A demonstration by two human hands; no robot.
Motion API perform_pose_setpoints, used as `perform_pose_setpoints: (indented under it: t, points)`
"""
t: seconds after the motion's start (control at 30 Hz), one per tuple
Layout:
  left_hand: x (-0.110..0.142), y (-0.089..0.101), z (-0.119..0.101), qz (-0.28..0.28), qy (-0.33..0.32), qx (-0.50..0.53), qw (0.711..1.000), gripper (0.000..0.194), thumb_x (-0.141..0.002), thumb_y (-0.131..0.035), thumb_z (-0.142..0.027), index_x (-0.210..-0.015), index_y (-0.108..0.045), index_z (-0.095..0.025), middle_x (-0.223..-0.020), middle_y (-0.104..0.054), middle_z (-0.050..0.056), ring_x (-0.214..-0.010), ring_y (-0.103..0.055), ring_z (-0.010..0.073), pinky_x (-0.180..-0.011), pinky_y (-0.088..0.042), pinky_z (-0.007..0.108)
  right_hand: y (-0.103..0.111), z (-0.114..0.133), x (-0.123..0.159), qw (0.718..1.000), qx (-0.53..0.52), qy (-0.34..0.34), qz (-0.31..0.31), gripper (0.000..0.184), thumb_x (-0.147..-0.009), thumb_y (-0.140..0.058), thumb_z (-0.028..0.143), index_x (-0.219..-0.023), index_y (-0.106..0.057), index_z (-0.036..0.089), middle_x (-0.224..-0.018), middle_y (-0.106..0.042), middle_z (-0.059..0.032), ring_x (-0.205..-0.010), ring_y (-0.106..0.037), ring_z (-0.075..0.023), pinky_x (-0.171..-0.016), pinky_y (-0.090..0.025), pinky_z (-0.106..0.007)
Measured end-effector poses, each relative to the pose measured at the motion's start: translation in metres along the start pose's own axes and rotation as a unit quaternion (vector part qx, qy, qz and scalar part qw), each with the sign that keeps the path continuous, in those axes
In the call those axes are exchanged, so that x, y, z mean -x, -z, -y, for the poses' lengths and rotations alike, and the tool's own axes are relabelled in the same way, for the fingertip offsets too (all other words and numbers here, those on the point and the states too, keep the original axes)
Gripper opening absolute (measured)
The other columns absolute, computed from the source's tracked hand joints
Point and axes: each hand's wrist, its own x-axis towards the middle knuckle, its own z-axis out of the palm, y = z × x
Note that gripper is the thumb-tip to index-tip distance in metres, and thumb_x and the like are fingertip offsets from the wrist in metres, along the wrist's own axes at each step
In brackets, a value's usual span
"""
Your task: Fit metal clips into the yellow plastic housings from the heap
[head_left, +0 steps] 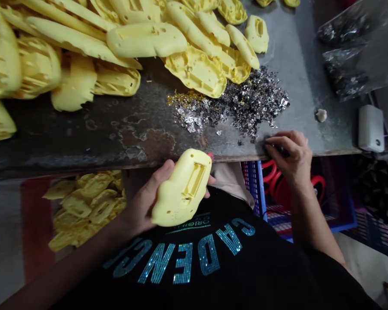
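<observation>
My left hand (151, 189) is wrapped round a pale yellow plastic toy housing (181, 189), held tilted in front of my chest. Its face with a rectangular battery slot points up, and a bit of red shows behind its upper right edge. At the table's front edge, my right hand (292, 155) has thumb and fingers pinched together. Something small and dark may be between the fingertips, too small to make out. Just beyond that hand lies a heap of small shiny metal contact plates (255, 101), with gold-coloured springs (187, 98) at its left end.
Yellow housing halves (147, 39) pile up across the table's (106, 137) back and left. More yellow shells (93, 202) lie below at left. Bags of metal parts (349, 71) and a white box (370, 128) are at right. A blue basket (261, 189) with red-rimmed items stands under the edge.
</observation>
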Motion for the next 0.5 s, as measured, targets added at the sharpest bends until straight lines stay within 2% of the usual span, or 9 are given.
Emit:
perform_pose_setpoints:
  t: [0.07, 0.17, 0.3, 0.4, 0.5]
  points:
    - [-0.001, 0.001, 0.001, -0.006, 0.003, -0.003, 1.000, 0.075, -0.111, -0.067, -0.080, -0.162, -0.079, -0.026, -0.133, -0.092, 0.012, -0.104, -0.090, 0.0241, -0.093, -0.070, 0.029, 0.006, -0.005, 0.005, 0.999, -0.015, -0.030, -0.032, 0.006, -0.107, -0.081, 0.032, -0.108, -0.087, 0.032, -0.112, -0.086, -0.0045, -0.108, -0.080, -0.0291, -0.100, -0.059, -0.050]
    - [-0.004, 0.003, 0.004, -0.025, 0.010, -0.004, 1.000, 0.083, -0.113, -0.057, -0.086, -0.166, -0.076, -0.025, -0.133, -0.092, 0.012, -0.101, -0.090, 0.0247, -0.088, -0.069, 0.029, 0.011, -0.013, 0.009, 0.994, -0.050, -0.066, -0.073, 0.007, -0.105, -0.080, 0.030, -0.108, -0.087, 0.031, -0.108, -0.087, -0.0043, -0.104, -0.082, -0.0277, -0.095, -0.062, -0.047]
    - [-0.003, 0.004, 0.005, -0.061, 0.029, -0.018, 0.998, 0.091, -0.113, -0.048, -0.091, -0.172, -0.070, -0.025, -0.132, -0.091, 0.012, -0.100, -0.090, 0.0255, -0.085, -0.068, 0.029, 0.013, -0.019, 0.016, 0.984, -0.088, -0.094, -0.121, 0.008, -0.105, -0.078, 0.028, -0.106, -0.086, 0.029, -0.097, -0.086, -0.0027, -0.092, -0.079, -0.0250, -0.085, -0.061, -0.043]
    - [-0.004, 0.002, 0.002, -0.085, 0.034, -0.032, 0.995, 0.090, -0.114, -0.046, -0.091, -0.171, -0.070, -0.026, -0.132, -0.092, 0.011, -0.100, -0.090, 0.0258, -0.078, -0.067, 0.027, 0.014, -0.020, 0.021, 0.988, -0.075, -0.104, -0.089, 0.006, -0.105, -0.081, 0.030, -0.106, -0.087, 0.029, -0.098, -0.085, -0.0025, -0.093, -0.078, -0.0256, -0.088, -0.058, -0.045]
    - [-0.008, 0.001, 0.001, -0.080, 0.035, -0.035, 0.996, 0.090, -0.112, -0.048, -0.092, -0.171, -0.070, -0.028, -0.134, -0.091, 0.012, -0.099, -0.090, 0.0272, -0.067, -0.064, 0.026, 0.010, -0.017, 0.019, 0.994, -0.027, -0.093, -0.045, 0.009, -0.106, -0.083, 0.038, -0.109, -0.087, 0.031, -0.101, -0.084, -0.0037, -0.101, -0.075, -0.0286, -0.096, -0.054, -0.049]
